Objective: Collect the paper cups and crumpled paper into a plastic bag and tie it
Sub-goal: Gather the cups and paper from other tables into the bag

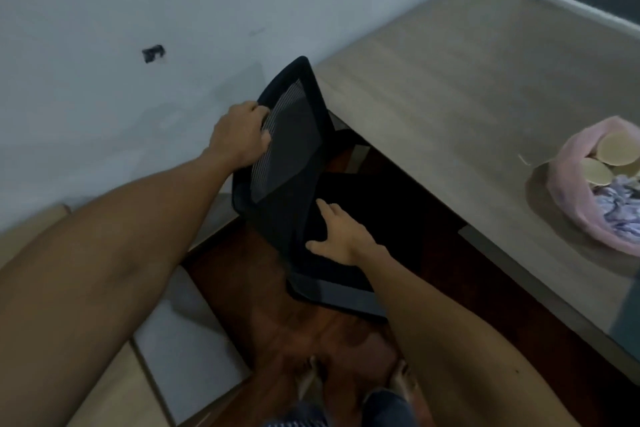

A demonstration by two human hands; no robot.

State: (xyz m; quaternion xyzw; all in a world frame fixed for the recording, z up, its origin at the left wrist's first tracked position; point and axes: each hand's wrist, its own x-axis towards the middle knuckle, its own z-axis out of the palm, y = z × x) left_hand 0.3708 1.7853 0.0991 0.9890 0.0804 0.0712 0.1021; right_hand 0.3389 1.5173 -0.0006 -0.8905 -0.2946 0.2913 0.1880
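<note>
Lower centre of frame: our right hand (341, 239), fingers spread flat on the dark seat of a chair (294, 156). Centre: our left hand (239, 135), fingers curled round the mesh backrest's edge. Right edge: a pink, thin, crinkly plastic bag (581, 215), mouth open, on the grey wood-grain bench (450, 87), holding round paper cups (597, 175) and crumpled paper (620, 211). It lies well apart, rightward; the right hand is nearer.

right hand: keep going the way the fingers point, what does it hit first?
Likely the chair backrest. The right hand lies open on the black seat, fingers pointing up-left toward the backrest's lower part, which the left hand grips. Depth is unclear in the dark area.
</note>
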